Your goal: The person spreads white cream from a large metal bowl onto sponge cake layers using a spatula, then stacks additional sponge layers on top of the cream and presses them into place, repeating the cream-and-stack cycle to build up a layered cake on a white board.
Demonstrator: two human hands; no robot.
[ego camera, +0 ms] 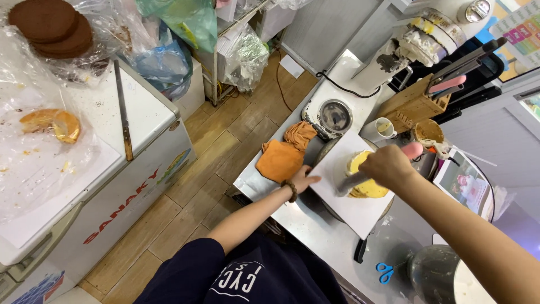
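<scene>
A round yellow sponge cake (pixel 365 188) sits on a white square board (pixel 350 202) atop a turntable on the steel counter. My right hand (pixel 388 166) grips a pink-handled knife (pixel 413 150), its blade (pixel 350 183) lying across the cake's side. My left hand (pixel 304 179), with a bead bracelet at the wrist, rests fingers spread on the board's near-left edge, holding nothing.
An orange cloth (pixel 284 155) lies on the steel counter (pixel 264 183). A knife block (pixel 416 101), small cups and a round appliance (pixel 334 115) stand behind. Blue scissors (pixel 385 271) and a grey bowl (pixel 436 273) lie at right. At left, a white chest freezer (pixel 140 121) holds brown cake layers (pixel 53 25), a long knife (pixel 122 110) and plastic.
</scene>
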